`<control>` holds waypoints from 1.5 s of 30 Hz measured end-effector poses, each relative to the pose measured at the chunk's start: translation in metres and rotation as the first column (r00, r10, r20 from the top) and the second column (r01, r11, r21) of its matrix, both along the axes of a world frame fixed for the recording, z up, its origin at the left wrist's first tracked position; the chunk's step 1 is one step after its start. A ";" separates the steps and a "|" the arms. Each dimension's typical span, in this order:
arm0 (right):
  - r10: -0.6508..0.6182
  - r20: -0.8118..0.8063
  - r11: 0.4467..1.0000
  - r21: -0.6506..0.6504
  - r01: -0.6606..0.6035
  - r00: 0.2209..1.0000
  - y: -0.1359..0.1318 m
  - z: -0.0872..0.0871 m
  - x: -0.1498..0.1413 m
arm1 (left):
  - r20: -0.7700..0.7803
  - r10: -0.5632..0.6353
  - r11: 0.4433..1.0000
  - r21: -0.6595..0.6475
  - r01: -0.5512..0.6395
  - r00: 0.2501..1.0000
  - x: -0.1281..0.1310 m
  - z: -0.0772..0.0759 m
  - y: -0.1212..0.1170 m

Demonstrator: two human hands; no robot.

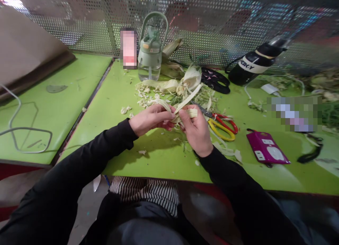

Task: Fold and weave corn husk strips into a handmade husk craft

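Note:
My left hand [155,118] and my right hand [194,128] meet over the front of the green table, fingers pinched on pale corn husk strips [189,97]. The strips cross each other between the two hands, with ends sticking out up, left and right. Just beyond the fingers lies a heap of husk scraps [147,100], along with a larger husk bundle [192,77]. Scissors with one red and one yellow handle [222,129] rest close to the right of my right hand, their blades partly hidden by it.
A clear bottle with a green lid and handle [149,57] stands at the back, beside an upright phone [128,48]. A black bottle [254,63] leans against the perforated metal screen [106,11]. On the right lie a purple power-socket block [267,147] and a blurred device [293,114]. The green table [127,163] has a seam on the left.

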State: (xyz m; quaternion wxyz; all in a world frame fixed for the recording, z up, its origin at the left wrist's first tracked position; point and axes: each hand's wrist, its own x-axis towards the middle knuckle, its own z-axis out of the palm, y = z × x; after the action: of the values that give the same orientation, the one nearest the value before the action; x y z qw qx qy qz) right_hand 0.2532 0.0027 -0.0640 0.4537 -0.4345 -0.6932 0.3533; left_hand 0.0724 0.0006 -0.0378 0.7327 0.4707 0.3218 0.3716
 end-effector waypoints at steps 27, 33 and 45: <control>-0.232 0.335 0.835 0.551 0.010 0.913 0.000 0.006 0.007 | -0.150 0.025 0.985 0.170 0.001 0.988 0.005 -0.011 -0.001; -0.235 0.287 0.852 0.521 0.055 0.929 0.004 0.005 0.010 | -0.057 0.178 0.976 0.139 -0.169 0.982 0.009 -0.013 -0.002; -0.467 0.367 0.647 0.762 0.028 0.804 0.008 0.001 0.013 | 0.076 0.293 0.956 0.001 -0.294 0.953 0.010 -0.018 -0.001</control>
State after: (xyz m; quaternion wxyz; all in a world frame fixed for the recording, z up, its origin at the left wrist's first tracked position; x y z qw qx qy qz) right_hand 0.2661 0.0104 -0.0628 0.4214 -0.3938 -0.8022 -0.1544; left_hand 0.0825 -0.0007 -0.0554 0.6780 0.4078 0.3583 0.4956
